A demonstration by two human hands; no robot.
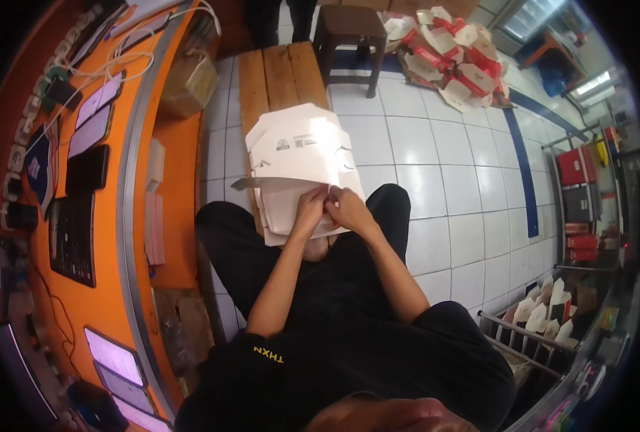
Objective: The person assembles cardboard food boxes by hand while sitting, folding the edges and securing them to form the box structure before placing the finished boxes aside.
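A white cardboard box blank (285, 160), partly folded, lies between my knees on a wooden bench (280, 68). One of its panels stands raised, and a grey strip of its edge juts out to the left. More white card shows beneath it, apparently a stack of blanks. My left hand (311, 212) and my right hand (347, 210) meet at the blank's near right side. Both are closed, with fingers pinching its edge where a bit of red shows. The fingertips and the exact fold between them are partly hidden.
On the left runs an orange counter (136, 86) with several phones, a dark tablet (73, 237) and white cables. A brown stool (352, 29) stands beyond the bench. Folded red and white boxes (453, 61) are heaped on the tiled floor; more boxes (547, 313) fill a metal rack at right.
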